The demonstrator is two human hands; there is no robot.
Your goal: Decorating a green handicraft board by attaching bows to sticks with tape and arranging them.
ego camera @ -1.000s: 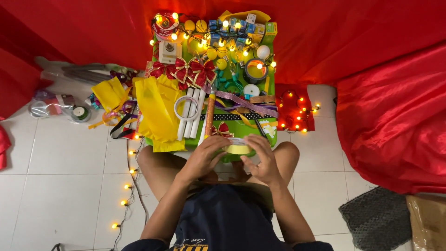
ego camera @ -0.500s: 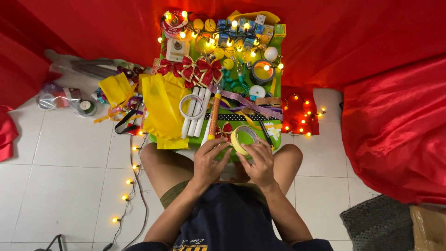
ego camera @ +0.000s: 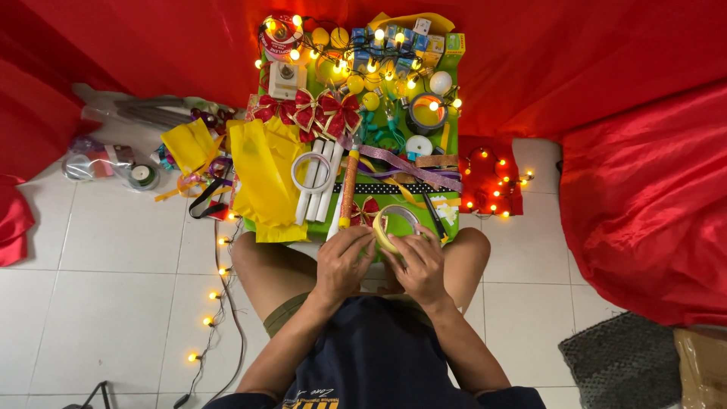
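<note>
From the head view, the person sits on the white tiled floor (ego camera: 113, 303) with bare knees apart, and both hands meet in front of the body, just at the near edge of a green board (ego camera: 454, 227) full of craft things. The left hand (ego camera: 342, 261) and the right hand (ego camera: 418, 265) hold together a pale yellow roll of tape (ego camera: 394, 223), tilted so its open ring faces the camera. The fingers of both hands are curled and closed on the lower rim of the roll; the thumbs lie near each other on top. The roll sits above the gap between the knees, just beside a small red bow (ego camera: 367, 210).

Farther on the board lie a white ring of tape (ego camera: 311, 170) over white sticks (ego camera: 322, 185), an orange-brown rod (ego camera: 348, 185), yellow folded sheets (ego camera: 265, 178) and three red-gold bows (ego camera: 310, 112). A string of small warm lights (ego camera: 363, 57) glows over the far end. Red cloth (ego camera: 606, 113) surrounds the place.
</note>
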